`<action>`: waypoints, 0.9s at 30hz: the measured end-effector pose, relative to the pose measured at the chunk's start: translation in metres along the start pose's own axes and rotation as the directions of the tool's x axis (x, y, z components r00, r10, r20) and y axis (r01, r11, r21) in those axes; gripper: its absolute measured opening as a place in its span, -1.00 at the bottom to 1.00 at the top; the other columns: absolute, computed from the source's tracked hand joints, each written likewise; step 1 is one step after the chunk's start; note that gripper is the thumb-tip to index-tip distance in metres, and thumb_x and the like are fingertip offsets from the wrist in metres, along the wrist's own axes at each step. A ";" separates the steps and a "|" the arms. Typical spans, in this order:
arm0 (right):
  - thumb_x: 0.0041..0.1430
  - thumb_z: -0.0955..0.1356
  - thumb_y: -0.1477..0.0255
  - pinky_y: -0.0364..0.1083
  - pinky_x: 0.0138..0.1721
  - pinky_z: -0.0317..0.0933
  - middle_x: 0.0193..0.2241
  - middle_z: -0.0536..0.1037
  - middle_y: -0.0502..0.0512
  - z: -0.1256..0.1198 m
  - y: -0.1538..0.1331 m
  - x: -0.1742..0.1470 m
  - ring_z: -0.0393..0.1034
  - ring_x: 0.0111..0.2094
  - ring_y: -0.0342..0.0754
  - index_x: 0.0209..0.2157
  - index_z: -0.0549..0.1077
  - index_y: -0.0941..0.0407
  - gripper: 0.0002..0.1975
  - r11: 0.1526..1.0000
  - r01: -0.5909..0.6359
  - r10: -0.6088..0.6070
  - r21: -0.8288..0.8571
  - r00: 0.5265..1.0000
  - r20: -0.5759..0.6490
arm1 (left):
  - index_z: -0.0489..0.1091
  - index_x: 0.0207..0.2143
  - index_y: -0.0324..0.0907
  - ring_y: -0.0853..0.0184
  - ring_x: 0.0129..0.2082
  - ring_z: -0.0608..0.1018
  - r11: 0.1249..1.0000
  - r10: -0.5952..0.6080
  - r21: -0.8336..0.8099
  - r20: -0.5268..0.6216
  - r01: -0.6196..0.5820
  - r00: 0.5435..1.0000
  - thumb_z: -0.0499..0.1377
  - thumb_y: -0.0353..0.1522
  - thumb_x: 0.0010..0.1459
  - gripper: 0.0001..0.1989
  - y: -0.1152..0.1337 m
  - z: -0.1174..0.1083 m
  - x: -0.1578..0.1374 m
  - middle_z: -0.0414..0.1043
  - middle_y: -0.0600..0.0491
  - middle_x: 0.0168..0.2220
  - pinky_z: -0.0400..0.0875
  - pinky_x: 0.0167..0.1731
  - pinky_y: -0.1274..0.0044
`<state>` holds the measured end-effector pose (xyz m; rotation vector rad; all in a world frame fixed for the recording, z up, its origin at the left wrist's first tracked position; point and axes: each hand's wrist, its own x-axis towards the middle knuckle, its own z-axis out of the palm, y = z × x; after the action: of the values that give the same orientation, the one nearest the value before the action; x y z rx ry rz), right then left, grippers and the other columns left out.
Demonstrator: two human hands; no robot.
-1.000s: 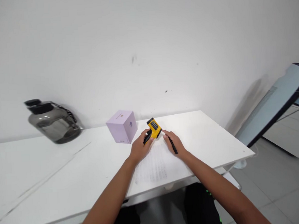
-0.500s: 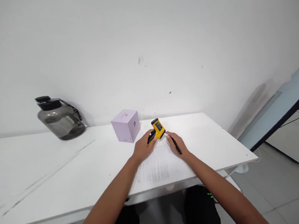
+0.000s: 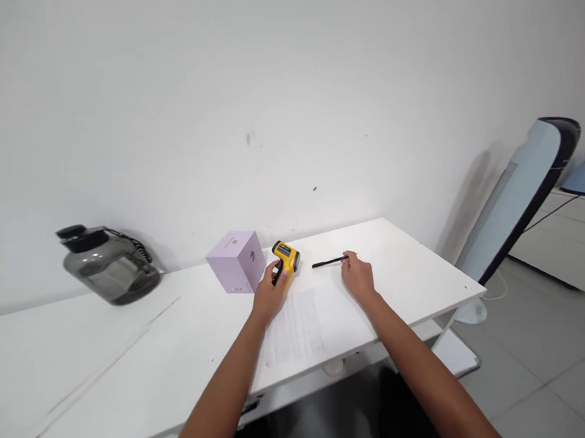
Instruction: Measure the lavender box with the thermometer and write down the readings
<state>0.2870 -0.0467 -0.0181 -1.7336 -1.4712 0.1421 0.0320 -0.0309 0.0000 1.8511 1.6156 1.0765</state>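
A yellow and black infrared thermometer gun (image 3: 288, 256) is gripped by its handle in my left hand (image 3: 269, 292), head up and tilted, above the far edge of a written sheet of paper (image 3: 295, 329). To the right, my right hand (image 3: 357, 274) pinches one end of a black pen (image 3: 328, 262), which points left over the white table. A lilac cube-shaped box (image 3: 238, 263) stands just left of my left hand, close to the wall.
A grey see-through water bottle (image 3: 111, 265) with a black lid and strap stands at the back left of the white table (image 3: 132, 363). Beyond the table's right edge, a pale blue panel with a dark rim (image 3: 509, 197) leans near the wall.
My right hand has moved away from the thermometer to the right, and the pen now points left. My left hand still holds the thermometer, turned more upright. The view has shifted slightly.
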 end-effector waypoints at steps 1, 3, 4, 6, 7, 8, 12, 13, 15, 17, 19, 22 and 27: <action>0.31 0.21 0.48 0.02 -0.13 0.21 -0.38 0.61 0.16 0.002 0.001 -0.001 0.51 -0.31 0.08 -0.01 0.46 0.12 -0.71 0.999 -0.030 0.030 0.037 1.000 -0.003 | 0.26 0.21 -0.06 0.28 -0.34 0.53 0.999 -0.029 -0.026 0.003 0.029 1.000 0.03 0.07 0.20 -0.36 -0.001 0.000 0.001 0.47 0.03 -0.29 0.38 -0.31 0.44; 0.29 0.25 0.42 -0.01 -0.23 0.22 -0.41 0.61 0.14 0.004 0.003 -0.002 0.49 -0.36 0.06 -0.02 0.47 0.09 -0.72 0.992 -0.066 0.066 0.105 0.998 0.002 | 0.25 0.21 -0.09 0.28 -0.33 0.52 0.994 -0.077 -0.079 0.015 0.078 0.997 0.06 0.07 0.18 -0.34 -0.002 0.001 0.003 0.45 0.03 -0.30 0.38 -0.28 0.43; 0.27 0.27 0.41 -0.03 -0.27 0.22 -0.43 0.60 0.13 0.004 0.004 -0.002 0.49 -0.37 0.06 -0.02 0.48 0.08 -0.71 0.989 -0.076 0.075 0.126 0.997 0.011 | 0.24 0.21 -0.09 0.28 -0.31 0.52 0.991 -0.086 -0.104 0.028 0.089 0.996 0.10 0.05 0.16 -0.34 -0.002 0.001 0.003 0.45 0.03 -0.28 0.39 -0.26 0.42; 0.24 0.30 0.36 -0.03 -0.30 0.23 -0.47 0.58 0.09 -0.001 0.003 -0.002 0.48 -0.37 0.06 -0.03 0.50 0.07 -0.71 0.982 -0.115 0.112 0.150 0.993 0.026 | 0.20 0.22 -0.08 0.27 -0.24 0.53 0.988 -0.068 -0.134 0.035 0.072 0.997 0.24 -0.02 0.07 -0.28 -0.003 0.003 0.003 0.45 0.02 -0.22 0.39 -0.18 0.40; 0.24 0.30 0.32 -0.03 -0.29 0.25 -0.48 0.57 0.08 -0.005 0.001 -0.001 0.48 -0.36 0.05 -0.04 0.51 0.07 -0.71 0.975 -0.147 0.144 0.166 0.989 0.031 | 0.16 0.22 -0.09 0.27 -0.23 0.53 0.988 -0.055 -0.144 0.032 0.059 0.998 0.29 -0.07 0.02 -0.24 -0.004 0.004 0.002 0.44 0.02 -0.22 0.39 -0.16 0.40; 0.25 0.30 0.27 -0.03 -0.28 0.26 -0.49 0.57 0.07 -0.008 -0.002 -0.001 0.48 -0.36 0.05 -0.05 0.51 0.07 -0.69 0.962 -0.186 0.181 0.199 0.982 0.046 | 0.13 0.22 -0.10 0.27 -0.23 0.53 0.986 -0.048 -0.156 0.022 0.051 0.999 0.31 -0.11 -0.01 -0.22 -0.004 0.005 0.001 0.43 0.04 -0.23 0.40 -0.15 0.39; 0.09 0.42 0.11 0.00 -0.27 0.36 -0.27 0.61 0.19 -0.005 -0.028 0.005 0.50 -0.31 0.04 0.03 0.47 0.16 -0.45 0.820 -0.240 0.069 0.520 0.943 0.326 | 0.02 0.14 -0.12 0.21 -0.20 0.56 0.978 -0.021 -0.207 -0.034 0.013 0.999 0.30 -0.18 0.01 -0.27 -0.004 0.008 -0.003 0.43 -0.01 -0.18 0.42 -0.12 0.29; -0.02 0.49 0.13 0.00 -0.22 0.39 -0.08 0.58 0.24 0.001 -0.038 0.007 0.51 -0.23 0.03 0.08 0.44 0.12 -0.35 0.768 -0.198 -0.032 0.609 0.938 0.345 | 0.00 0.13 -0.12 0.20 -0.17 0.57 0.974 -0.014 -0.226 -0.030 0.007 0.999 0.30 -0.20 0.01 -0.27 -0.003 0.008 -0.005 0.43 -0.05 -0.13 0.42 -0.10 0.28; -0.12 0.54 0.13 0.04 -0.14 0.41 0.18 0.40 0.28 0.018 -0.059 0.010 0.46 -0.03 0.06 0.25 0.28 0.01 -0.12 0.658 -0.128 -0.131 0.742 0.951 0.280 | -0.02 0.12 -0.10 0.20 -0.10 0.58 0.965 0.029 -0.259 -0.025 -0.035 0.999 0.29 -0.24 0.03 -0.30 0.001 0.008 -0.008 0.43 -0.11 -0.04 0.43 -0.07 0.29; -0.17 0.56 0.12 0.08 -0.09 0.42 0.20 0.38 0.27 0.035 -0.082 0.012 0.42 0.06 0.10 0.27 0.24 -0.03 -0.05 0.554 -0.167 -0.144 0.815 0.946 0.292 | -0.05 0.10 -0.10 0.22 -0.14 0.59 0.956 0.063 -0.283 -0.051 -0.074 0.997 0.29 -0.26 0.02 -0.30 0.007 0.009 -0.012 0.45 -0.09 -0.06 0.44 -0.09 0.31; -0.16 0.56 0.10 0.11 -0.03 0.41 0.04 0.53 0.24 0.048 -0.101 0.011 0.46 0.02 0.12 0.15 0.38 0.05 -0.18 0.470 -0.267 -0.240 0.841 0.878 0.413 | -0.06 0.08 -0.09 0.22 -0.12 0.59 0.946 0.111 -0.296 -0.098 -0.136 0.989 0.27 -0.26 0.05 -0.34 0.012 0.009 -0.014 0.47 -0.07 -0.06 0.45 -0.08 0.32; -0.09 0.54 0.05 0.13 0.01 0.39 -0.15 0.62 0.20 0.055 -0.119 0.005 0.53 -0.07 0.13 -0.03 0.50 0.13 -0.35 0.368 -0.405 -0.337 0.837 0.781 0.526 | -0.04 0.09 -0.09 0.23 -0.11 0.59 0.940 0.182 -0.267 -0.134 -0.213 0.974 0.23 -0.27 0.09 -0.38 0.013 0.007 -0.013 0.48 -0.08 -0.06 0.47 -0.11 0.33; -0.12 0.56 0.12 0.05 -0.07 0.41 -0.20 0.64 0.17 0.051 -0.121 -0.005 0.54 -0.17 0.07 -0.19 0.55 0.14 -0.50 0.219 -0.433 -0.164 0.874 0.867 0.471 | 0.22 0.04 -0.14 0.09 0.08 0.48 0.878 0.479 0.088 -0.196 -0.471 0.856 0.20 -0.17 0.12 -0.52 0.004 -0.011 -0.011 0.38 -0.21 0.07 0.35 0.10 0.18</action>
<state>0.1645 -0.0295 0.0250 -0.6835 -1.0212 1.4187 0.0261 -0.0445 0.0067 2.3003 1.3132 1.5039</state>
